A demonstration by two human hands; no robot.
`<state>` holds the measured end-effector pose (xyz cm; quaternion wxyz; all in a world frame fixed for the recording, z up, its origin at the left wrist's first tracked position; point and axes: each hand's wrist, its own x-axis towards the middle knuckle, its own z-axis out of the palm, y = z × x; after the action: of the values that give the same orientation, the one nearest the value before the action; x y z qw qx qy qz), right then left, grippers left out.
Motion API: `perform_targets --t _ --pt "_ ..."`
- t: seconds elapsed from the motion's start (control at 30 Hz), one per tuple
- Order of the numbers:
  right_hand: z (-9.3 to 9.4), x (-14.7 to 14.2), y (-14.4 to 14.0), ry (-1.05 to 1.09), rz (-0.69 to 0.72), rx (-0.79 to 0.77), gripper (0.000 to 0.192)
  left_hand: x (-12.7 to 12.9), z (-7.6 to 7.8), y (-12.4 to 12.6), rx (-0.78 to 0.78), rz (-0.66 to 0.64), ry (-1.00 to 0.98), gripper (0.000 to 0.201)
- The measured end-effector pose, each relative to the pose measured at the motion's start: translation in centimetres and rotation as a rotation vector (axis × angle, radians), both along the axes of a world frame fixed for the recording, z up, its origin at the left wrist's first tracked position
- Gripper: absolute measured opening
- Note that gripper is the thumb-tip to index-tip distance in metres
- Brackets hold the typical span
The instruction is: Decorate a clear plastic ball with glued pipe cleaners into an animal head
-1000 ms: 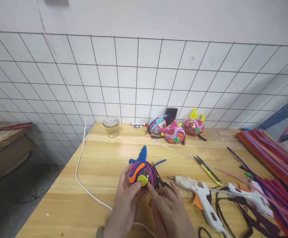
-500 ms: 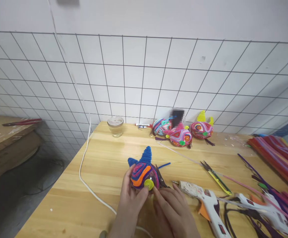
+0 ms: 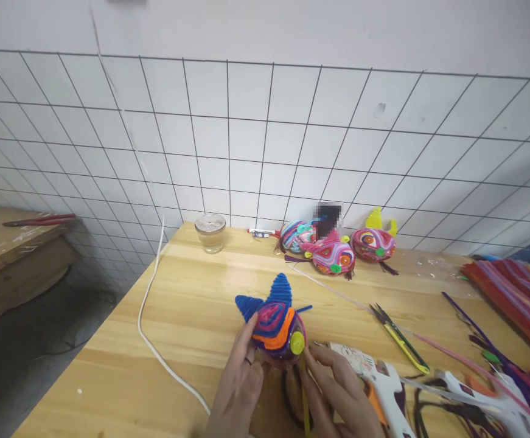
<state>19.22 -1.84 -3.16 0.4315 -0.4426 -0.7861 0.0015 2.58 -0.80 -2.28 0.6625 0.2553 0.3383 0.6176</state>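
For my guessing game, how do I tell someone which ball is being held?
Start at the wooden table and find the left hand near its front. The colourful round ball is in it. Unlike the three decorated balls back by the tiled wall, it has two wide blue points.

Striped ball [image 3: 271, 325]; held; blue fins [image 3: 279, 291] up; yellow disc [image 3: 297, 343] right; yellow strip [image 3: 305, 406] below

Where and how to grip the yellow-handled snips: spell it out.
Take the snips by their handles, coming from above and the near side. They lie on the table with blades pointing toward the wall and handles at the near end, so this should keep fingers off the tips. A glue gun close by makes a low approach look awkward.
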Motion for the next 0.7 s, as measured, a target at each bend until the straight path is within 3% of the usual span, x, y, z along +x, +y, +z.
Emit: perform_targets --t 0.13,0.3,0.5,0.7 --pt "0.1 0.5 -0.2 0.035 -0.087 0.015 0.038 0.0 0.1 0.4 -0.136 0.088 -0.017 0.039" --pt "-0.3 -0.3 -0.8 0.247 -0.230 -0.012 0.028 0.3 0.8 -0.2 -0.080 0.043 -0.085 0.033" --pt "-0.4 -0.9 -0.8 0.334 -0.334 -0.061 0.029 0.8 -0.4 -0.3 -0.138 0.012 -0.103 0.045" --pt "-0.6 -1.3 -0.9 0.430 -0.370 -0.200 0.034 1.3 -1.5 -0.9 -0.080 0.010 -0.076 0.050"
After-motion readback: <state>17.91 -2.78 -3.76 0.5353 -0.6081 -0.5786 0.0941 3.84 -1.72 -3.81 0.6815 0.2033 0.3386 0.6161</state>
